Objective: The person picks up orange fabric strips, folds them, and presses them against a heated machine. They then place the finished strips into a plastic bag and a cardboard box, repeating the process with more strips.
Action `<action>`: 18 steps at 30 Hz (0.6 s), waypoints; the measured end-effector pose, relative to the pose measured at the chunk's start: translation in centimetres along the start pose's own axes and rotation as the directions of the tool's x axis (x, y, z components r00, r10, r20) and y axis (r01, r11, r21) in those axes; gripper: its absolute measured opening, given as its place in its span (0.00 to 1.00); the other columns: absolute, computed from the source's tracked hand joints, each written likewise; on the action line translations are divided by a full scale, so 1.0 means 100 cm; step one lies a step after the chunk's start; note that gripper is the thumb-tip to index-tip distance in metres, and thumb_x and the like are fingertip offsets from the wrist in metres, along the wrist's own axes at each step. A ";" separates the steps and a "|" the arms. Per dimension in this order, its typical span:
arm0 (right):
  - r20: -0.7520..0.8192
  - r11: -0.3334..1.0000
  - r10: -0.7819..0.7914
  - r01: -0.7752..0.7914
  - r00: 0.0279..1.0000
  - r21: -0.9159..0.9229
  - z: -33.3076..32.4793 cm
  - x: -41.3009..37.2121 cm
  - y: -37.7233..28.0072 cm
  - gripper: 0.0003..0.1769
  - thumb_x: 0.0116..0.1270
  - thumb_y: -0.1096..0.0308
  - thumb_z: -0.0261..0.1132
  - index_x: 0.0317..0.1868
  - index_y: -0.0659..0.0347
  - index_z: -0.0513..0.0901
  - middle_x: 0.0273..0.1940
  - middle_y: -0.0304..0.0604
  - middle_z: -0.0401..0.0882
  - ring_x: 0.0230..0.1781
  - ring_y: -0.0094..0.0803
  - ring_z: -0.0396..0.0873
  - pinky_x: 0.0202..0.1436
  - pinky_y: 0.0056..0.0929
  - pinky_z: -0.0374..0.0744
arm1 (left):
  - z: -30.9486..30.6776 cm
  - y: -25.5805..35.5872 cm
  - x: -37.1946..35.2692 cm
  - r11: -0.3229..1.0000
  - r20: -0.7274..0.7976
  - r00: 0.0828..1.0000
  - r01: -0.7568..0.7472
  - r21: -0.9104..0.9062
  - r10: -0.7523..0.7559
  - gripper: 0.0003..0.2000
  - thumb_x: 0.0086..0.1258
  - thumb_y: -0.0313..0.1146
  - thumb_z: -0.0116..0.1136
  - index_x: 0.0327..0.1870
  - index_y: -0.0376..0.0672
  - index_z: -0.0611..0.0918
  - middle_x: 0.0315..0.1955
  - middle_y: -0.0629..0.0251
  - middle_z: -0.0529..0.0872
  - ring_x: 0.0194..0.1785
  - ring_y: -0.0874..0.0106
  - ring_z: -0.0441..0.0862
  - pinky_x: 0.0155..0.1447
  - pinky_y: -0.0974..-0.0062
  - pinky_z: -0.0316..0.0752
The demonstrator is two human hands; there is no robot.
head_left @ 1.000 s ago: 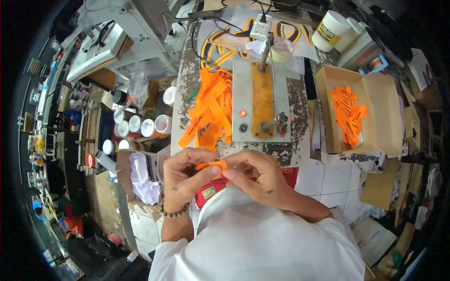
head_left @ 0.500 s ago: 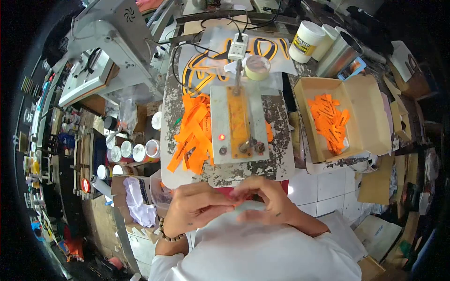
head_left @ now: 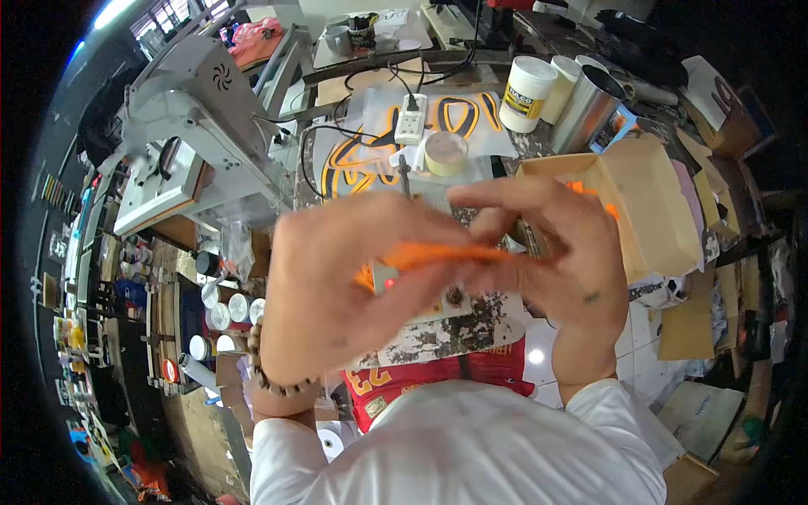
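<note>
My left hand (head_left: 337, 282) and my right hand (head_left: 581, 252) are raised in front of my chest, above the table's near side. Between them stretches an orange fabric strip (head_left: 446, 254), with the fingers of both hands closed on it. Motion blurs the fingertips and the strip. Behind the hands sits a flat device with knobs (head_left: 454, 295), mostly hidden. A bit of orange fabric (head_left: 364, 278) shows past my left hand.
An open cardboard box (head_left: 661, 206) at right holds orange pieces (head_left: 581, 187). Farther back are a power strip (head_left: 410, 122), a tape roll (head_left: 446, 154), a white tub (head_left: 528, 97) and a metal cylinder (head_left: 587, 105). A large press machine (head_left: 198, 93) stands left. Red printed cloth (head_left: 497, 364) covers my lap.
Both hands have risen from near my chest to over the table, now blocking most of the device and orange strips. The orange strip has come into plain view. My view has tilted up.
</note>
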State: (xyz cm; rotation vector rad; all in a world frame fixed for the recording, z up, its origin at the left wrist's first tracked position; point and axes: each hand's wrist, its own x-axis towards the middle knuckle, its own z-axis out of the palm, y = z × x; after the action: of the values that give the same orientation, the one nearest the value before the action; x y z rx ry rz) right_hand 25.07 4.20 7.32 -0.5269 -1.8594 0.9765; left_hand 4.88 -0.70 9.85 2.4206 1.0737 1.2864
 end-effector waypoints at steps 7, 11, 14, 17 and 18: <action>0.148 0.990 0.135 -0.126 0.980 -0.066 -0.010 0.025 0.033 0.18 0.57 0.76 0.74 0.50 0.64 0.85 0.36 0.36 0.82 0.39 0.20 0.79 0.45 0.21 0.78 | 0.009 -0.044 -0.010 0.720 -0.031 0.846 0.432 -0.544 -0.532 0.06 0.65 0.20 0.66 0.42 0.32 0.84 0.33 0.67 0.87 0.37 0.82 0.82 0.43 0.83 0.76; 0.225 0.972 0.229 -0.233 0.947 -0.007 -0.003 0.033 0.047 0.13 0.63 0.75 0.70 0.49 0.63 0.84 0.36 0.33 0.80 0.40 0.17 0.77 0.47 0.20 0.77 | 0.016 -0.053 -0.014 0.703 -0.069 0.815 0.451 -0.550 -0.576 0.08 0.64 0.19 0.67 0.43 0.31 0.84 0.33 0.66 0.87 0.37 0.82 0.83 0.42 0.84 0.77; 0.166 0.923 0.270 -0.304 0.949 0.235 0.007 0.033 0.060 0.11 0.67 0.73 0.68 0.49 0.63 0.82 0.37 0.31 0.79 0.40 0.15 0.76 0.48 0.20 0.77 | 0.017 -0.066 -0.019 0.705 -0.079 0.808 0.457 -0.543 -0.584 0.08 0.65 0.20 0.66 0.43 0.31 0.84 0.33 0.66 0.87 0.36 0.82 0.83 0.42 0.84 0.77; 0.179 0.924 0.256 -0.295 0.950 0.244 0.011 0.032 0.074 0.10 0.68 0.73 0.66 0.48 0.64 0.79 0.39 0.33 0.78 0.40 0.18 0.75 0.47 0.20 0.77 | 0.020 -0.072 -0.024 0.622 -0.018 0.777 0.488 -0.613 -0.629 0.07 0.66 0.21 0.66 0.44 0.32 0.84 0.32 0.65 0.88 0.35 0.82 0.83 0.41 0.83 0.78; 0.179 0.924 0.257 -0.295 0.950 0.244 0.011 0.032 0.073 0.10 0.68 0.73 0.66 0.48 0.64 0.79 0.39 0.33 0.78 0.40 0.18 0.75 0.47 0.20 0.77 | 0.022 -0.072 -0.025 0.612 -0.035 0.765 0.486 -0.624 -0.644 0.07 0.67 0.22 0.65 0.44 0.32 0.84 0.32 0.66 0.87 0.35 0.81 0.83 0.40 0.83 0.78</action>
State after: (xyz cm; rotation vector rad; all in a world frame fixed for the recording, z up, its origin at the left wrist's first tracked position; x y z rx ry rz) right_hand 22.28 10.33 2.89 -0.5762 -1.7678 1.4668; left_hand 2.08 3.11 3.53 1.3115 1.1549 1.4255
